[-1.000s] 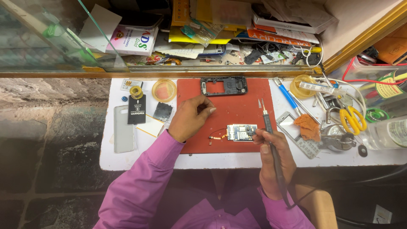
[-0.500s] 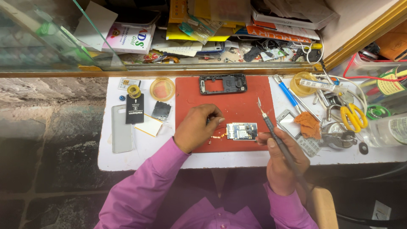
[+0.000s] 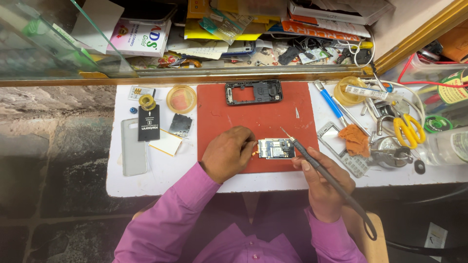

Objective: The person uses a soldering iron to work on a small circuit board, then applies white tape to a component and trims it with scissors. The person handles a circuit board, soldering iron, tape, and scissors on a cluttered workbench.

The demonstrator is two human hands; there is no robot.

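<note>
Seen from above: left hand (image 3: 227,153) curled, fingertips pinching the left edge of a small circuit board (image 3: 276,148), which lies flat near the front of a red work mat (image 3: 258,114). Right hand (image 3: 323,182) closed around a dark soldering iron (image 3: 321,170), tip raised just above the board's upper right corner; whether tip and board touch, impossible to tell. Cord of the iron looping down past the wrist.

At the mat's far edge, an empty black phone frame (image 3: 253,92). Left of the mat, on the white bench (image 3: 161,178): a shallow round yellowish dish (image 3: 182,99) with something pinkish inside, contents too dim to name; a grey phone back cover (image 3: 133,146); a black flat card (image 3: 148,123). Right of the mat: a round clear tub (image 3: 349,90) with a white tube lying across it, yellow-handled scissors (image 3: 408,130), an orange rag (image 3: 356,139) on a keypad panel. Shelf behind crowded with packets and papers, mostly overlapped and hard to sort. Far right containers cut off by the frame edge.
</note>
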